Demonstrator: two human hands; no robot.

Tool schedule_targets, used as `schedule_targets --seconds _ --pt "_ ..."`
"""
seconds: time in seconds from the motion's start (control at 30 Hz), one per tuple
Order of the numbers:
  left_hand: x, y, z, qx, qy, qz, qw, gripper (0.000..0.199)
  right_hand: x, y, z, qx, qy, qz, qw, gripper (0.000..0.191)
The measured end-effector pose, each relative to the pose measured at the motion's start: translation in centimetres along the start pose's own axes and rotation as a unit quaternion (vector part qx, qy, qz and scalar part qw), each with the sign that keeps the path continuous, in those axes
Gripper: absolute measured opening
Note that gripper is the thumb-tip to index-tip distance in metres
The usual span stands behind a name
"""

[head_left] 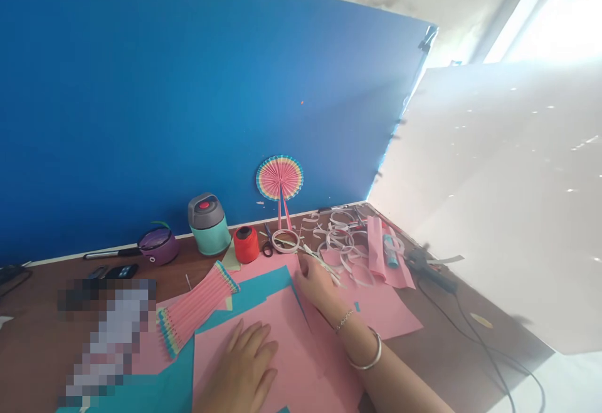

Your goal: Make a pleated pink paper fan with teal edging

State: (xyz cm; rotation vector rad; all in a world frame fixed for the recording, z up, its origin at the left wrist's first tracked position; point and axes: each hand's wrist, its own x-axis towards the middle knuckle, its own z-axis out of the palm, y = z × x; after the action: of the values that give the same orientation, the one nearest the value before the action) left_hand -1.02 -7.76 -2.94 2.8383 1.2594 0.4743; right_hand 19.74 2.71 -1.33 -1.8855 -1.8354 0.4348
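Note:
My left hand [247,363] lies flat with fingers spread on a large pink paper sheet [301,363]. Up and to the right, my right hand [314,280] has its fingers curled at the far corner of the blue and pink sheets; what its fingertips hold, if anything, is hidden. Blue paper [249,291] shows from under the pink sheet. A pleated pink strip with blue and yellow ends [197,309] rests left of the sheets. A round pleated fan [280,178] stands against the blue board, with a roll of tape [285,241] in front of it.
A red thread spool [246,245], scissors [268,248] and a turquoise container [210,231] stand at the back, with a purple pot [158,247] further left. Curled paper strips [345,240] cover the back right. A power strip with cables [435,274] lies at the right edge.

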Motion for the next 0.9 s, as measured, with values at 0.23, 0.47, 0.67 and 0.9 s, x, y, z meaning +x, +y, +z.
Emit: schedule_targets --seconds 0.23,0.47,0.67,0.9 --pt "0.8 0.7 -1.8 -0.006 0.000 -0.001 1.000 0.021 -0.5 -0.8 -0.7 -0.048 -0.010 -0.030 0.998 0.011" --pt "1.5 2.1 -3.5 -0.019 -0.048 -0.087 0.995 0.020 -1.1 -1.8 -1.2 -0.049 -0.096 -0.038 0.993 0.024" --pt "1.3 1.8 -2.7 -0.026 -0.032 -0.089 0.995 0.027 -0.9 -1.5 -0.8 -0.038 -0.103 -0.037 0.993 0.022" --pt "0.5 1.3 -1.6 0.004 -0.044 -0.078 0.996 0.035 0.1 -0.2 -1.6 -0.062 -0.049 0.019 0.997 0.024"
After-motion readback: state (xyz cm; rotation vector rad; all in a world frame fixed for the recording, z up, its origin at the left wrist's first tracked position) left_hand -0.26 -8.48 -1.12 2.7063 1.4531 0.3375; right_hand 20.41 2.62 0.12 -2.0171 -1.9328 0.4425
